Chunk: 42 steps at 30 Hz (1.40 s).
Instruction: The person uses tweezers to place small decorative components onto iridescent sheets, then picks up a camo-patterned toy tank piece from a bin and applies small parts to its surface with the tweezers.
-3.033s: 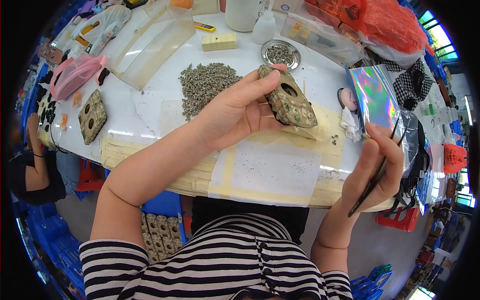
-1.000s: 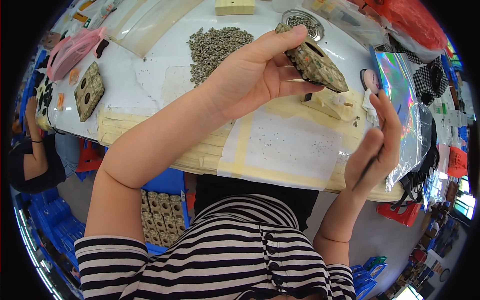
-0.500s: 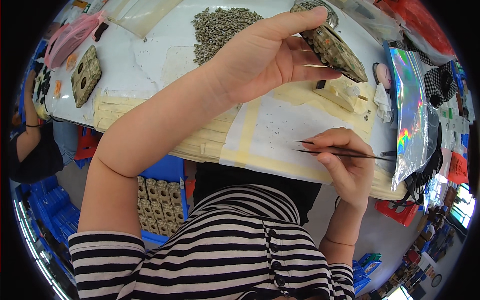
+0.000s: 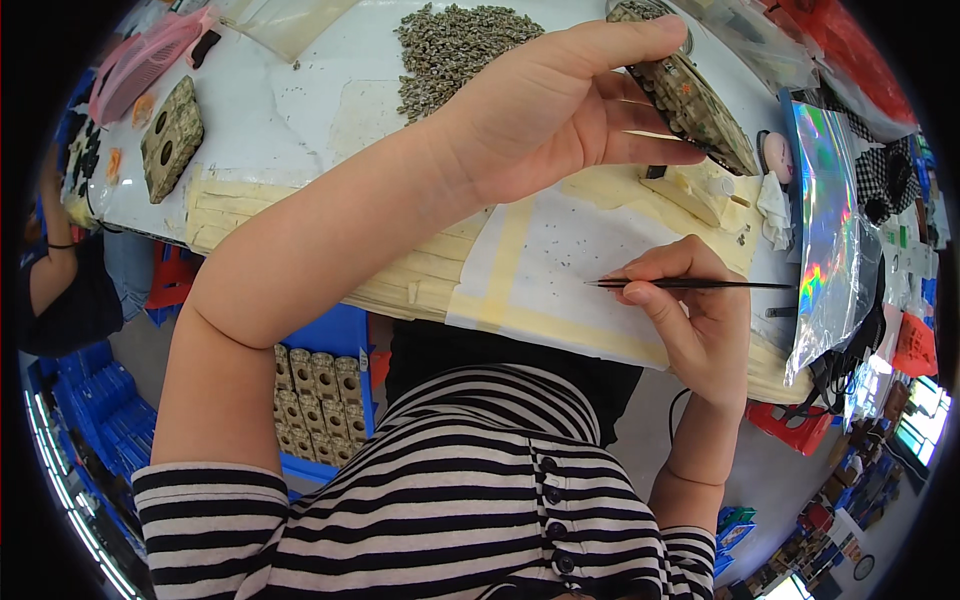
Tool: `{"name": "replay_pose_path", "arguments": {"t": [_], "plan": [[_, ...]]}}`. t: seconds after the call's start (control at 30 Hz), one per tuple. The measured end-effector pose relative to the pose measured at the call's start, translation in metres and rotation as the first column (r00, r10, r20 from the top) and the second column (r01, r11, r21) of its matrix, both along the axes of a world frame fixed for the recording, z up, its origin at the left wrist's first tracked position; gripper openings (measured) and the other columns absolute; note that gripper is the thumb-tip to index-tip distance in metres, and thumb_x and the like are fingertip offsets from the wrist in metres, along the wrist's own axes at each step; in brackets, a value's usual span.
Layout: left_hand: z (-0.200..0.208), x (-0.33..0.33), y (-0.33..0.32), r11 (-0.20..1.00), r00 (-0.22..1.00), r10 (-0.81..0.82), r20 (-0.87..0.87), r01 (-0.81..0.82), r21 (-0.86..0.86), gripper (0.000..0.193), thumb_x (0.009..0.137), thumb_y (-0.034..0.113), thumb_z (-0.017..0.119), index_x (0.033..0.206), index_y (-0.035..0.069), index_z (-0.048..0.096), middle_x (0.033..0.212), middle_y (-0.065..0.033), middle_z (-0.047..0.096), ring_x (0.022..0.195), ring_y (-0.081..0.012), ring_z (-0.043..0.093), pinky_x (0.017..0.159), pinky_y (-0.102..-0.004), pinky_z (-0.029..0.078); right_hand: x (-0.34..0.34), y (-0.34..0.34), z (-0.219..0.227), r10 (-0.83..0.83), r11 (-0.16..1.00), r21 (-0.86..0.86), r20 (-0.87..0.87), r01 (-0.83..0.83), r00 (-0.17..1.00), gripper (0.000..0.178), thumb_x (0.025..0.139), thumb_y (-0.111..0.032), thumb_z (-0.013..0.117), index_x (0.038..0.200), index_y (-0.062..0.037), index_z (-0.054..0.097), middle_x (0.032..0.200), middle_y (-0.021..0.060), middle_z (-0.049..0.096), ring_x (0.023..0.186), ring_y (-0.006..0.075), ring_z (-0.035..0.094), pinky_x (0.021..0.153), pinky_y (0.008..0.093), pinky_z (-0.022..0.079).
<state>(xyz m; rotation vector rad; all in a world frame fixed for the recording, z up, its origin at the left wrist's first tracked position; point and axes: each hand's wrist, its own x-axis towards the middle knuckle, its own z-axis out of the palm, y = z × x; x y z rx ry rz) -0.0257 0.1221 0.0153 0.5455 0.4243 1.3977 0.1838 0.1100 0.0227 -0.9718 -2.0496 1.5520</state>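
Note:
My left hand (image 4: pixel 545 120) grips a camouflage-patterned casing (image 4: pixel 708 118) along its edge, thumb on top and fingers beneath, and holds it tilted above the table. Lower down, my right hand (image 4: pixel 690 315) pinches dark, thin tweezers (image 4: pixel 750 285). The tweezers' tips meet just over a white sheet of paper (image 4: pixel 540 295). Whether a part is caught in the tips is too small to tell. Scattered on the sheet are several tiny grey pieces (image 4: pixel 568 252). A second camouflage casing (image 4: pixel 172 140) with two round holes lies at the table's left.
A heap of small metallic parts (image 4: pixel 455 55) covers the far middle. Near the casing stands a pale yellow block (image 4: pixel 700 195) with a white knob. A shiny holographic bag (image 4: pixel 832 230) lies at right, a pink fan-like object (image 4: pixel 145 65) far left. Below the table, a blue crate (image 4: pixel 340 335) holds camouflage parts.
The tweezers' tips, apart before, have come together over the paper. My left hand still grips the casing at much the same tilt. The whole view has shifted slightly.

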Motion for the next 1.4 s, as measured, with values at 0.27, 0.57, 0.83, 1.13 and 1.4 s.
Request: {"name": "replay_pose_path", "arguments": {"t": [0.27, 0.57, 0.83, 1.13, 1.4], "plan": [[0.001, 0.001, -0.001, 1.0, 1.0, 0.011, 0.002, -0.011, 0.012, 0.032, 0.09, 0.024, 0.061, 0.11, 0.0, 0.055, 0.104, -0.0138, 0.061, 0.097, -0.0246, 0.063, 0.088, -0.0408, 0.054, -0.003, 0.001, 0.004, 0.024, 0.999, 0.022, 0.038, -0.025, 0.999, 0.01, 0.08, -0.001, 0.069, 0.084, 0.0045, 0.062, 0.079, 0.0072, 0.064, 0.074, 0.0145, 0.064, 0.069, 0.025, 0.054], [0.001, 0.001, 0.0, 1.0, 1.0, 0.006, 0.019, -0.006, 0.024, 0.031, 0.09, 0.023, 0.06, 0.109, 0.0, 0.055, 0.103, -0.0144, 0.061, 0.096, -0.0251, 0.063, 0.089, -0.0411, 0.054, -0.004, 0.001, 0.006, 0.043, 0.996, 0.074, 0.056, -0.048, 0.997, 0.01, 0.079, -0.001, 0.07, 0.084, 0.0047, 0.063, 0.078, 0.0069, 0.064, 0.073, 0.0143, 0.064, 0.068, 0.0249, 0.053], [0.006, -0.007, 0.0, 0.979, 0.988, -0.124, 0.09, 0.137, -0.152, 0.036, 0.096, 0.032, 0.052, 0.12, 0.006, 0.049, 0.11, -0.0087, 0.061, 0.099, -0.0182, 0.061, 0.087, -0.035, 0.051, 0.0, 0.001, -0.002, 0.014, 0.999, 0.04, 0.001, -0.014, 1.0, 0.01, 0.08, -0.003, 0.07, 0.083, 0.0042, 0.063, 0.077, 0.0068, 0.064, 0.071, 0.0139, 0.063, 0.067, 0.0249, 0.053], [0.002, -0.003, 0.0, 0.999, 1.0, -0.03, 0.003, 0.03, -0.034, 0.035, 0.092, 0.028, 0.057, 0.115, 0.003, 0.051, 0.106, -0.0106, 0.061, 0.098, -0.0208, 0.062, 0.088, -0.039, 0.052, 0.007, -0.003, 0.007, -0.121, 0.993, 0.003, -0.133, 0.122, 0.984, 0.01, 0.08, -0.003, 0.07, 0.083, 0.0032, 0.062, 0.08, 0.0078, 0.065, 0.071, 0.013, 0.062, 0.064, 0.0234, 0.05], [0.014, 0.002, -0.005, 0.997, 0.97, 0.059, -0.235, -0.07, -0.041, 0.042, 0.099, 0.032, 0.044, 0.133, 0.008, 0.04, 0.119, -0.0064, 0.055, 0.11, -0.0168, 0.058, 0.092, -0.038, 0.051, 0.01, 0.004, 0.058, -0.249, 0.859, 0.295, -0.473, 0.418, 0.845, 0.019, 0.085, -0.009, 0.066, 0.088, 0.005, 0.054, 0.081, 0.0201, 0.064, 0.068, 0.0208, 0.064, 0.063, 0.0269, 0.054]]}}
